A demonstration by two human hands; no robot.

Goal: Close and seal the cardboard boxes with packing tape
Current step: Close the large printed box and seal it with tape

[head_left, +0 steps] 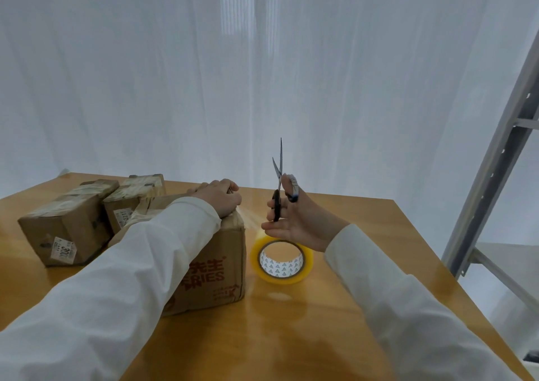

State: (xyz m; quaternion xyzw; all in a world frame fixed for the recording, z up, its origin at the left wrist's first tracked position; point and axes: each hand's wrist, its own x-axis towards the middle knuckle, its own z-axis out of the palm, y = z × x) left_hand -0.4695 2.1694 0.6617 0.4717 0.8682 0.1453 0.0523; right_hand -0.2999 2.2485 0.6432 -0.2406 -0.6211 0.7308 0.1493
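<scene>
View from my head. My left hand (218, 201) rests curled over the top far edge of the large cardboard box (215, 267), its grip pressing the box top there. My right hand (294, 220) holds the scissors (278, 182), its grip closed through the black handles, blades slightly parted and pointing upward. A clear strip of tape (250, 220) spans from the box edge toward my right hand. The yellow tape roll (282, 261) hangs just beside the box, below my right hand. Two smaller taped boxes (70, 223) stand on the tabletop (291, 322) at left.
</scene>
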